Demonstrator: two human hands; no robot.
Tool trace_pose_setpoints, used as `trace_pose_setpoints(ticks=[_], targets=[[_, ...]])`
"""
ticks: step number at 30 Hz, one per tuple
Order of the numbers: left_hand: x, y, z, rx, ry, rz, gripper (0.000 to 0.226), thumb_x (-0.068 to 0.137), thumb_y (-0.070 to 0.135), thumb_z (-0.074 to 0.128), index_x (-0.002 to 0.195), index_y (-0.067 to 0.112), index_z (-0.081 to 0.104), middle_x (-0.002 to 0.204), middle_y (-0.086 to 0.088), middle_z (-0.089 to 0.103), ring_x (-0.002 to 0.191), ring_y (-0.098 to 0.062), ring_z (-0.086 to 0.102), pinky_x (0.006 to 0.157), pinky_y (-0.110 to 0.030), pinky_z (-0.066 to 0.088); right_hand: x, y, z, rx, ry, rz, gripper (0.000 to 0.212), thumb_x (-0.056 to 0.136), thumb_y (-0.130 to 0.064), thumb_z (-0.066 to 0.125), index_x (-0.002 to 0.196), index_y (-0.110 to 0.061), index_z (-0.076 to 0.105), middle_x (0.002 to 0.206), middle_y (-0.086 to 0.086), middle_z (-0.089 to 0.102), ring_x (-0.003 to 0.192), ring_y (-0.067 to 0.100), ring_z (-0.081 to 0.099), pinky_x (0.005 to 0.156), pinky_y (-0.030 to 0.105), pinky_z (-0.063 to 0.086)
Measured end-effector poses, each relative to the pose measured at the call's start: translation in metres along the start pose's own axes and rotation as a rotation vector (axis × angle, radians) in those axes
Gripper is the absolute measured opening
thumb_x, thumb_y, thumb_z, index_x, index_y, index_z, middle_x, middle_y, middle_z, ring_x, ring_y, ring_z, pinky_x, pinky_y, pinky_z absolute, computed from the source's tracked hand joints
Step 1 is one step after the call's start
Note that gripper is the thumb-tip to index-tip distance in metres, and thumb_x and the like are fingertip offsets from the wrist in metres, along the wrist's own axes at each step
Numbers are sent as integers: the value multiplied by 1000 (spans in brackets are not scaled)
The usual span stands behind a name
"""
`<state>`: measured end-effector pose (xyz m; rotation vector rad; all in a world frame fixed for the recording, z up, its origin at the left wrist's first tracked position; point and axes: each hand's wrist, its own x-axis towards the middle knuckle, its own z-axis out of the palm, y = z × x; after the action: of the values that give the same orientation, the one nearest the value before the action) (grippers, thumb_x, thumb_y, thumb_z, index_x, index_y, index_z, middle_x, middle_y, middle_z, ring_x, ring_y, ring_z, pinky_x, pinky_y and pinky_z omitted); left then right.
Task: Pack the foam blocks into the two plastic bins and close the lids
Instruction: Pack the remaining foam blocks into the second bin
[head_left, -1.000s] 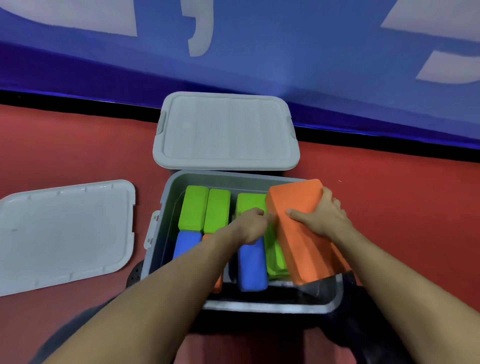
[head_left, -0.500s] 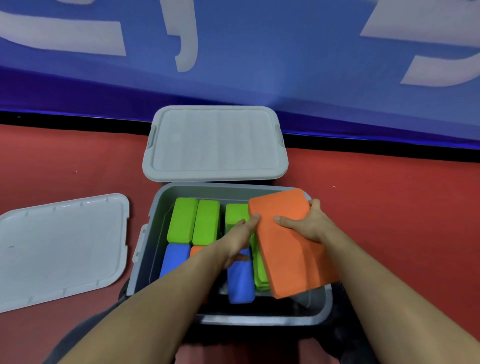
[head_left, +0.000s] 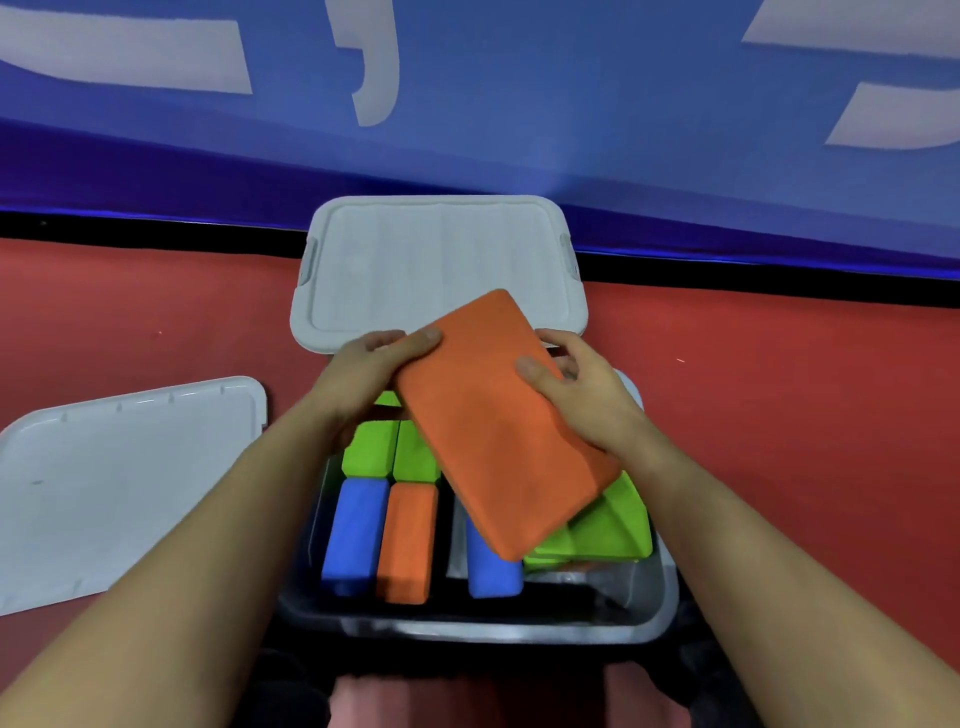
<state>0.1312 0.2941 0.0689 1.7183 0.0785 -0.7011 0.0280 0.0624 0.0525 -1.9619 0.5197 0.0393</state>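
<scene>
the step in hand is packing the near bin (head_left: 655, 608): the far bin (head_left: 441, 270) already sits with its lid on, just beyond it. the person holds a big orange block (head_left: 498, 431) over the open bin with both hands. the left hand (head_left: 363, 374) grips its far left edge, thumb on top; the right hand (head_left: 576, 395) clasps the right edge, thumb on the face. the block hangs tilted and slantwise, its near corner low over the blocks inside, clear of the bin floor as far as can be told.

the next move, by judgement, calls for turning the block to line up with the free gap and sliding it down on edge, or laying it flat on top if the gap is too tight. foam gives, so a light push should seat it. after that the loose lid (head_left: 130, 483), lying on the floor to the left, must go on.

counted: two bins; two lids, one on, one off. in the open bin, two blue blocks (head_left: 353, 535), one small orange block (head_left: 408, 543), and at least three green blocks (head_left: 371, 449), with more green partly hidden under the held block, so that count is not sure.
</scene>
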Motion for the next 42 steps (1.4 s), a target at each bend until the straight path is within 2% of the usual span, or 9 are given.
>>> trace_pose_setpoints(ticks=[3, 7, 11, 19, 23, 26, 31, 35, 42], targets=[[-3, 5, -23, -22, 168, 102, 64, 74, 57, 80, 125, 20, 68, 117, -1, 72, 94, -13, 70, 63, -32, 61, 6, 3, 0, -62, 142, 68, 35, 103, -47, 48, 126, -24, 60, 115, -7, 65, 111, 13, 62, 82, 21, 43], [-6, 1, -34, -12, 213, 176, 49, 74, 50, 80, 111, 19, 70, 99, -1, 76, 81, -16, 73, 82, -47, 63, 13, 26, -2, -263, 164, 216, 41, 102, -42, 48, 131, -14, 57, 126, 8, 67, 118, 29, 61, 101, 38, 47], [-6, -5, -39, 2, 308, 181, 52, 70, 48, 85, 109, 17, 68, 99, -1, 76, 89, -20, 75, 81, -44, 63, 12, 38, 12, -353, 3, 283, 47, 99, -42, 57, 136, -14, 52, 111, 5, 70, 105, 28, 66, 92, 36, 51], [-8, -13, -40, 193, 409, 192, 55, 60, 63, 84, 91, 19, 71, 85, 1, 74, 81, -21, 73, 75, -44, 61, 23, 54, 65, -503, -185, 133, 56, 89, -41, 75, 135, -13, 59, 135, 5, 63, 124, 22, 59, 103, 34, 47], [-8, -16, -41, 248, 430, 194, 49, 68, 56, 86, 91, 17, 68, 83, 2, 71, 77, -17, 69, 69, -38, 58, 41, 67, 89, -1005, -123, -102, 61, 87, -50, 73, 136, -17, 56, 140, 3, 57, 138, 25, 43, 113, 38, 32], [-5, -20, -43, 257, 429, 196, 47, 70, 55, 85, 92, 17, 68, 83, 2, 71, 76, -17, 69, 68, -37, 57, 61, 74, 103, -1314, -207, -192, 81, 82, -61, 71, 143, -14, 46, 151, 8, 47, 149, 27, 29, 122, 44, 12], [4, -19, -49, 239, 458, 185, 49, 68, 60, 83, 88, 18, 70, 80, 2, 70, 73, -17, 68, 63, -34, 54, 87, 75, 113, -1470, -236, -71, 90, 75, -71, 71, 141, -17, 41, 139, 5, 55, 132, 27, 48, 117, 47, 17], [7, -16, -50, 221, 464, 185, 51, 68, 61, 83, 88, 17, 70, 79, 2, 70, 72, -16, 67, 62, -33, 51, 92, 82, 107, -1545, -214, -50, 74, 83, -60, 69, 140, -18, 46, 133, 5, 51, 125, 27, 49, 114, 45, 22], [2, -9, -48, 215, 472, 177, 47, 68, 58, 83, 87, 18, 69, 78, 4, 69, 72, -15, 67, 62, -32, 51, 93, 63, 90, -1447, -260, -43, 84, 84, -68, 62, 142, -13, 37, 137, 5, 53, 120, 30, 58, 104, 51, 31]])
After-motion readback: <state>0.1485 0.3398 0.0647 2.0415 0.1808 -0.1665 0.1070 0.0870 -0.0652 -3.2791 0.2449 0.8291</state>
